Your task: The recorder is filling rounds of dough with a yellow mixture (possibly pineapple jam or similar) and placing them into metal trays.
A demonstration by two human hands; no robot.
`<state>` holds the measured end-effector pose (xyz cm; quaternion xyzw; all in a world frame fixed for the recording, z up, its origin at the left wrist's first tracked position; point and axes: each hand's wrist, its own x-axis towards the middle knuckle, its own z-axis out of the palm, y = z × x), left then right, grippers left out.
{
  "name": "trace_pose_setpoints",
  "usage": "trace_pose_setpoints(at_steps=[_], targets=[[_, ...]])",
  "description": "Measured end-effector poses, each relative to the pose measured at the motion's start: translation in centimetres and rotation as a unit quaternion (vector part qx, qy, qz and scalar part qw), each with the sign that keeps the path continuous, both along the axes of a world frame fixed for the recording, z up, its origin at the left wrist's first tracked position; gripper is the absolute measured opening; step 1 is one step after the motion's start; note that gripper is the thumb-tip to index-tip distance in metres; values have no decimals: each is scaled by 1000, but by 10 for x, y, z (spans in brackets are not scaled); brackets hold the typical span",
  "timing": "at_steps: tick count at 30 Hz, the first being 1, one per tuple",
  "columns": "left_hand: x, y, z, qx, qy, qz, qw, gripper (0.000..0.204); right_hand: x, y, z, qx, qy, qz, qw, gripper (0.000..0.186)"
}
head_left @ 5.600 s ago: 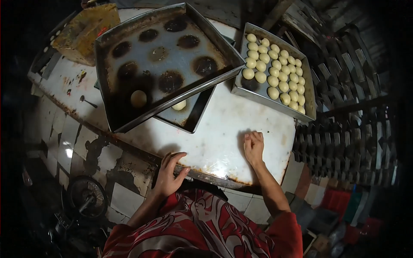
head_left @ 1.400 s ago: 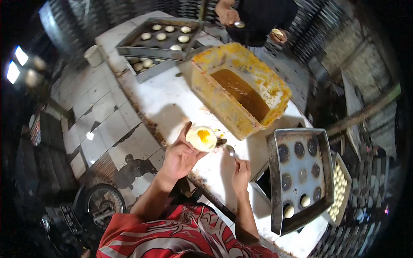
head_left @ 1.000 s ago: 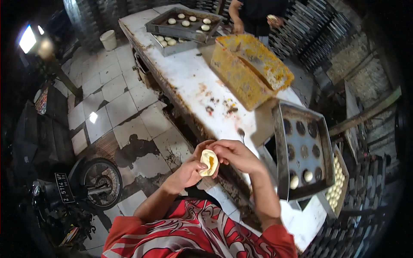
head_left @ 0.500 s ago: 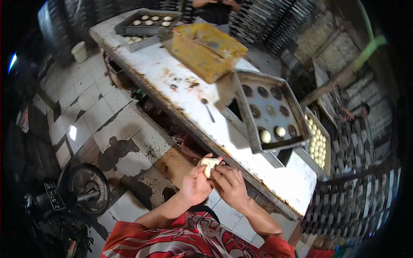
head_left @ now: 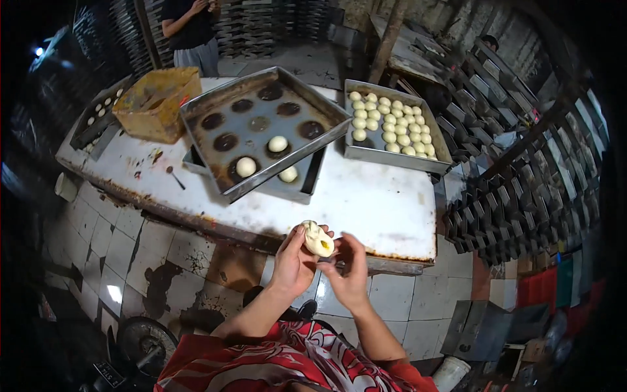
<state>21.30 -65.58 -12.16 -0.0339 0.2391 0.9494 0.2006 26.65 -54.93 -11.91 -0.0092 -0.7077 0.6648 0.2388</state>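
In front of my body, above the floor by the table's near edge, my left hand (head_left: 294, 263) is closed around a piece of pale dough (head_left: 319, 240). Yellow filling shows through a hole in the dough's side. Just to the right, my right hand (head_left: 350, 269) has its thumb and fingers apart in a curve. Its fingertips are close beside the dough, and I cannot tell whether they touch it. Past my hands, a deep metal tray (head_left: 258, 123) carries two dough balls (head_left: 246, 167) among dark round marks. It lies askew on another tray (head_left: 307, 186), where one more ball shows.
At the right of the white table (head_left: 385, 209), a metal tray (head_left: 392, 157) contains many dough balls (head_left: 396, 122). A stained yellow bin (head_left: 157, 108) and a spoon (head_left: 175, 177) are on the left. A person (head_left: 191, 32) stands beyond the table. A motorcycle wheel (head_left: 147, 346) is at lower left.
My view has swung right, so the table runs more crosswise. The dough has turned, showing its yellow filling. My right hand's fingers have come off the dough's top and spread apart.
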Motion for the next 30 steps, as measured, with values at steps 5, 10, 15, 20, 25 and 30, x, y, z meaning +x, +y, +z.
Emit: trace_pose_setpoints(at_steps=[5, 10, 15, 20, 25, 30], targets=[[-40, 41, -10, 60, -135, -98, 984, 27, -17, 35, -14, 209, 68, -75, 973, 24], [-91, 54, -5, -161, 95, -222, 957, 18, -60, 83, 22, 350, 52, 60, 933, 30], [-153, 53, -11, -155, 232, -431, 858, 22, -116, 115, 60, 248, -94, 123, 956, 32], [-171, 77, -29, -40, 105, -364, 924, 24, -135, 109, 20, 286, -86, -70, 952, 21], [-153, 135, -45, -226, 86, -42, 969, 31, -123, 66, -24, 324, -199, -150, 913, 47], [-158, 147, -112, -534, 552, -189, 612, 55, -65, 142, -101, 242, -235, -197, 920, 32]])
